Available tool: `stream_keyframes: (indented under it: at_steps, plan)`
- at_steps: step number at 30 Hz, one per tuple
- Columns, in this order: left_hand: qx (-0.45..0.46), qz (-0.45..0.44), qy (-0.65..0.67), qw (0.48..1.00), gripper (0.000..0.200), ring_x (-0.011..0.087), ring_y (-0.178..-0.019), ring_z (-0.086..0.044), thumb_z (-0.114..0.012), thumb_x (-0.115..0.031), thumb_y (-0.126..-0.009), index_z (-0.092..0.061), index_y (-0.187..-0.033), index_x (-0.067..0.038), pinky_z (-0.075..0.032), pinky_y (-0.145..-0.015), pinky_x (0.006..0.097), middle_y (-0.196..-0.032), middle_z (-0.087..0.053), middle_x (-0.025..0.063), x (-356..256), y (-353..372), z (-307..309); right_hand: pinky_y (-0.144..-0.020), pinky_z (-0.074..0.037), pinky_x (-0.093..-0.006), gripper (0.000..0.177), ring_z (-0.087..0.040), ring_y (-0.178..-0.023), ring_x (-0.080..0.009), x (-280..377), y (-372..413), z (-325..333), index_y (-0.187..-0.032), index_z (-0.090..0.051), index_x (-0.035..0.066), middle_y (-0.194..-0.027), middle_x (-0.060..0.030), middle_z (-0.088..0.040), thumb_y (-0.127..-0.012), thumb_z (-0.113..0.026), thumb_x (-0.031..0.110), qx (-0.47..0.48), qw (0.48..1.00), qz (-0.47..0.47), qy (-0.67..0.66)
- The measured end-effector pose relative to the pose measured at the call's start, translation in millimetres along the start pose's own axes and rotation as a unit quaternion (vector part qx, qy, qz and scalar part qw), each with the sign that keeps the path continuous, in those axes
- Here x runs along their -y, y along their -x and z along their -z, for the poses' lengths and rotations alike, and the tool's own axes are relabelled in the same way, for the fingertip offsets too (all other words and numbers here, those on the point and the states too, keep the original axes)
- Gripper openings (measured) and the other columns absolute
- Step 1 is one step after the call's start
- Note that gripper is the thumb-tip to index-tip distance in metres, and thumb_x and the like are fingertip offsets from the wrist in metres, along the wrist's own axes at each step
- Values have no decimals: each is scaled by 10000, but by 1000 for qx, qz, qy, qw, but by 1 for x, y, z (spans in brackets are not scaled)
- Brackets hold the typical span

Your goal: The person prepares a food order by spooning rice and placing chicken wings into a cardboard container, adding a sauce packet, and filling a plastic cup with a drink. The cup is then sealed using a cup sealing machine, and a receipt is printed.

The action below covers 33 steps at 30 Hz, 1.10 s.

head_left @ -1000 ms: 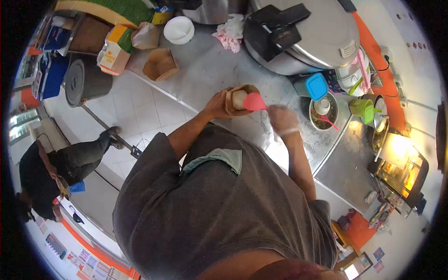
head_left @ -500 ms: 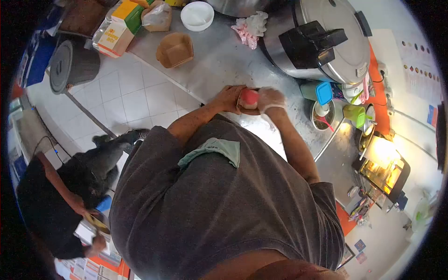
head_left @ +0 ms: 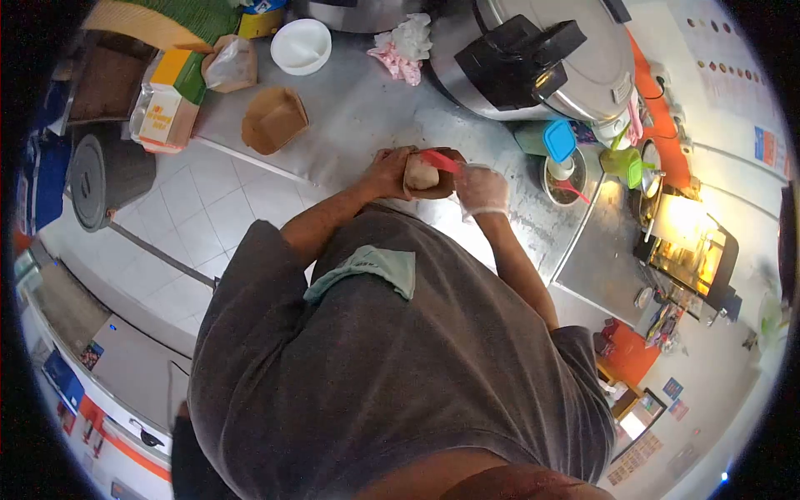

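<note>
My left hand (head_left: 389,172), bare, is wrapped round the left side of a small brown cardboard food box (head_left: 444,187) held over the counter. A mound of white food, apparently rice (head_left: 422,174), sits inside it. In my right hand (head_left: 483,190), which wears a clear plastic glove, is a red rice paddle (head_left: 442,161). Its blade reaches over the box, at the upper edge of the mound. The paddle's handle is hidden in the gloved fingers.
A second cardboard box (head_left: 275,122) and a white bowl (head_left: 301,47) stand on the metal counter (head_left: 350,108). Beyond my hands is a large rice cooker (head_left: 533,62). To the right are a metal pot (head_left: 575,188) and a blue-lidded container (head_left: 560,140). A grey bin (head_left: 112,177) stands left.
The red paddle has shifted from lying broadly over the mound to a slanted position at its upper right, exposing more white food. The co-worker at left has moved mostly out of view.
</note>
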<state>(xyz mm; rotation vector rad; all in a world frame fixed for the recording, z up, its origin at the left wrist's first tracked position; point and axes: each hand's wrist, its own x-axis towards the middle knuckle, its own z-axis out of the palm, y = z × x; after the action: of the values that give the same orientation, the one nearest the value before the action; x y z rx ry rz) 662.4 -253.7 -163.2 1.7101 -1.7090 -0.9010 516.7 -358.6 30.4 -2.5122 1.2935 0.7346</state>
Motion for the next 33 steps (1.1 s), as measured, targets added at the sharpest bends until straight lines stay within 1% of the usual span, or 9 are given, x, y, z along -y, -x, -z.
stream_keyframes:
  at_steps: [5, 9, 12, 20, 25, 27, 28, 31, 33]
  plan:
    - [-93, -50, -32, 994, 1123, 271, -1210, -446, -842, -435, -434, -298, -1351, -82, -266, -997, 463, -1288, -455, 118, 30, 0, -34, -622, -550, -428, 235, -679, -765, -316, 11, 8, -45, -854, -679, 69, -816, -158, -676, -843, -493, 211, -39, 999, -6, 29]
    - [7, 28, -2, 1000, 1138, 280, -1207, -448, -838, -460, -423, -295, -1348, -83, -269, -988, 475, -1290, -455, 118, 3, 1, 3, -621, -553, -421, 243, -681, -766, -317, 14, -11, -54, -844, -678, 52, -840, -187, -673, -842, -493, 209, -45, 999, -10, -19]
    - [-9, -45, 0, 999, 1143, 286, -1203, -452, -844, -467, -421, -295, -1347, -84, -269, -987, 477, -1298, -454, 118, 15, 0, 2, -654, -546, -420, 269, -675, -791, -328, -19, -17, -41, -837, -670, 39, -857, -183, -674, -841, -489, 237, 2, 990, 136, 39]
    - [-85, -29, 32, 995, 902, 265, -1149, -505, -843, -319, -582, -413, -1341, -88, -415, -954, 357, -1260, -509, 104, 2, -4, -2, -658, -545, -394, 231, -674, -831, -291, 24, -1, -39, -934, -660, 79, -908, -123, -687, -845, -554, 265, -43, 998, -23, -42]
    - [-39, -185, 107, 976, 936, 282, -1142, -504, -827, -221, -596, -323, -1369, -72, -410, -972, 376, -1267, -492, 138, -89, -13, 50, -628, -532, -393, 327, -674, -840, -269, 6, 19, -12, -944, -681, 154, -880, -103, -690, -718, -673, 390, -70, 994, -24, -86]
    - [-7, -199, 60, 978, 892, 260, -1136, -501, -814, -161, -602, -339, -1351, -61, -412, -969, 373, -1243, -509, 124, 13, -9, -7, -667, -522, -372, 305, -668, -888, -229, 23, 15, -25, -971, -682, 110, -934, -71, -689, -746, -660, 314, -56, 983, -102, -142]
    - [27, -71, 293, 953, 755, 221, -1080, -528, -773, -185, -667, -405, -1314, -60, -490, -858, 336, -1240, -506, 88, 106, -20, -48, -675, -518, -359, 297, -665, -902, -224, 30, 19, -32, -987, -685, 107, -959, -67, -687, -761, -647, 295, -21, 986, -83, -143]
    - [-10, -141, 181, 973, 641, 275, -1026, -574, -769, -97, -643, -458, -1193, 8, -467, -877, 344, -1150, -568, 148, -13, -5, 6, -666, -512, -336, 286, -663, -914, -217, 22, 12, -58, -1011, -688, 99, -994, -63, -686, -782, -629, 260, -28, 982, -82, -165]
    - [58, 83, 286, 953, 721, 266, -1008, -580, -805, -149, -617, -429, -1212, 3, -471, -875, 337, -1149, -572, 134, 23, -8, -9, -648, -510, -326, 282, -665, -912, -215, 15, 7, -64, -1019, -689, 95, -1004, -62, -686, -789, -624, 245, -62, 981, -82, -165]
